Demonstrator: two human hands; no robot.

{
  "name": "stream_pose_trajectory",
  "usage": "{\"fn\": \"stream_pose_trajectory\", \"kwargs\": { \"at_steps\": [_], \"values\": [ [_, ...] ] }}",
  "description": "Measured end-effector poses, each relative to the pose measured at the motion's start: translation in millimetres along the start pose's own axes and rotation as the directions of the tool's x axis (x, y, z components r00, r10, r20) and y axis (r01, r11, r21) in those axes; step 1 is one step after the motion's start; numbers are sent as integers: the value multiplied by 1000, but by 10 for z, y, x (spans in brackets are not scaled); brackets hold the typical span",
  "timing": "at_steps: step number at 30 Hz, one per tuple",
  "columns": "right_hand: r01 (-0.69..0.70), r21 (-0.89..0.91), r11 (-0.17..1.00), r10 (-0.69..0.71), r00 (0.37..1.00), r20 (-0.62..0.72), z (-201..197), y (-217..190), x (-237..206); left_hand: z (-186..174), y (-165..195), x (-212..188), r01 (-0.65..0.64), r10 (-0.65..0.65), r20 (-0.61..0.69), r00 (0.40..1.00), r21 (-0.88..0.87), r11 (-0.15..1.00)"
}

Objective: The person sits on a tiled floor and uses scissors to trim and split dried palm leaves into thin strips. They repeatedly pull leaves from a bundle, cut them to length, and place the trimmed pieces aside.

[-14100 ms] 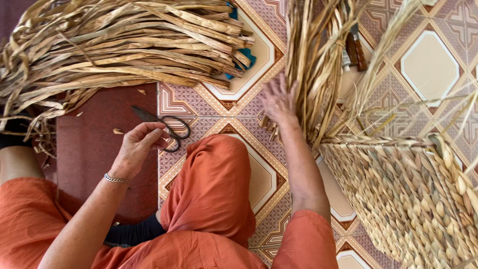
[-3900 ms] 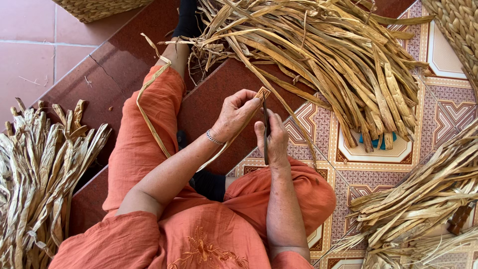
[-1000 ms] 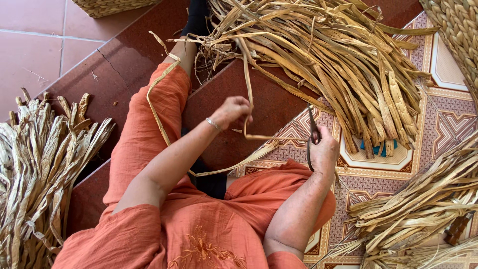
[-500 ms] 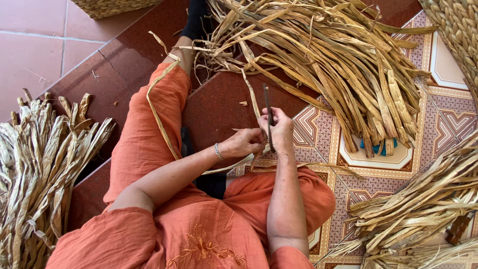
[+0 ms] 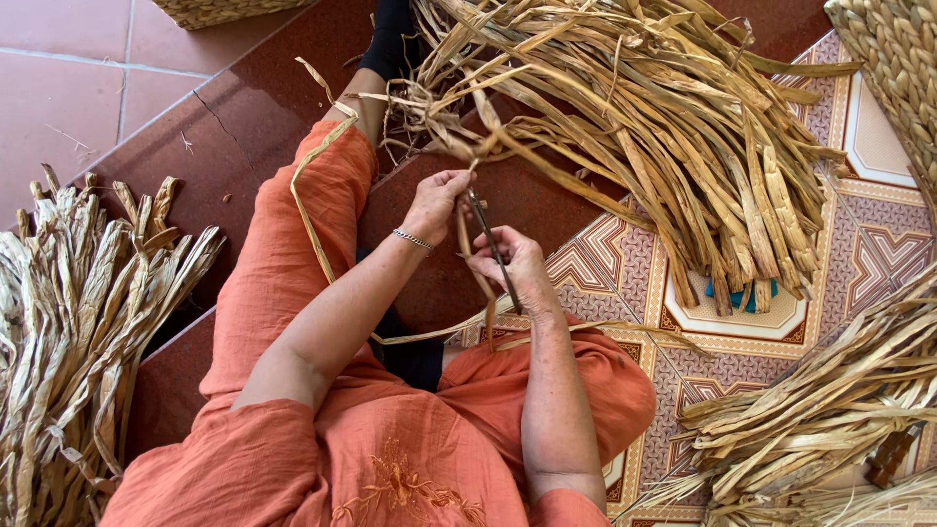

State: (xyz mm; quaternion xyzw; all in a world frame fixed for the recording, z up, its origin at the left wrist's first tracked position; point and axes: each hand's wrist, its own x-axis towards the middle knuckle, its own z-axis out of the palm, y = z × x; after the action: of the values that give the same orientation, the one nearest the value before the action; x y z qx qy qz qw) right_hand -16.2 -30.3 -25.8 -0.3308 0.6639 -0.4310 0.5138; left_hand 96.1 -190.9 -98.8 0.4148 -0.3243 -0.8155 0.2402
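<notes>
- One person sits on the floor (image 5: pixel 176 88) in orange clothes, both hands raised over the lap.
- The left hand (image 5: pixel 436 203), one thin bracelet (image 5: pixel 413 238) at its wrist, has its grip pinched on one dried leaf strip (image 5: pixel 467 229), which hangs down between the hands.
- The right hand (image 5: pixel 514 268) has its grip closed round one pair of scissors (image 5: pixel 488 244), blades pointing up beside the strip.
- Three heaps of dried leaves lie around: one big bundle (image 5: pixel 664 117) toward the floor's top edge, one pile (image 5: pixel 78 332) at the left edge, one pile (image 5: pixel 830 410) in the bottom-right corner.
- Two woven baskets show partly: one basket (image 5: pixel 210 10) at the top edge, another (image 5: pixel 893 68) in the top-right corner.
</notes>
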Motion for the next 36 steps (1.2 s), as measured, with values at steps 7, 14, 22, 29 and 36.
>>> {"fn": "stream_pose_trajectory", "kwargs": {
  "at_steps": [7, 14, 22, 29, 36],
  "values": [
    [-52, -16, 999, 48, 981, -188, -68, 67, 119, -87, 212, -408, 111, -115, 143, 983, 36, 993],
    [-80, -101, 992, 59, 979, -197, -82, 119, 79, -84, 189, -587, 100, -110, 225, 968, 55, 993],
    [49, -293, 955, -71, 995, -67, -97, 35, 7, -80, 145, -533, -264, 237, 124, 964, 297, 918],
    [31, -221, 975, -65, 987, -150, -70, 117, 40, 43, 197, -702, -186, 124, 198, 972, 336, 923],
    [29, -244, 969, -71, 984, -162, -152, 164, 55, 51, 64, -684, -84, 33, 217, 976, 231, 969]
  ]
}}
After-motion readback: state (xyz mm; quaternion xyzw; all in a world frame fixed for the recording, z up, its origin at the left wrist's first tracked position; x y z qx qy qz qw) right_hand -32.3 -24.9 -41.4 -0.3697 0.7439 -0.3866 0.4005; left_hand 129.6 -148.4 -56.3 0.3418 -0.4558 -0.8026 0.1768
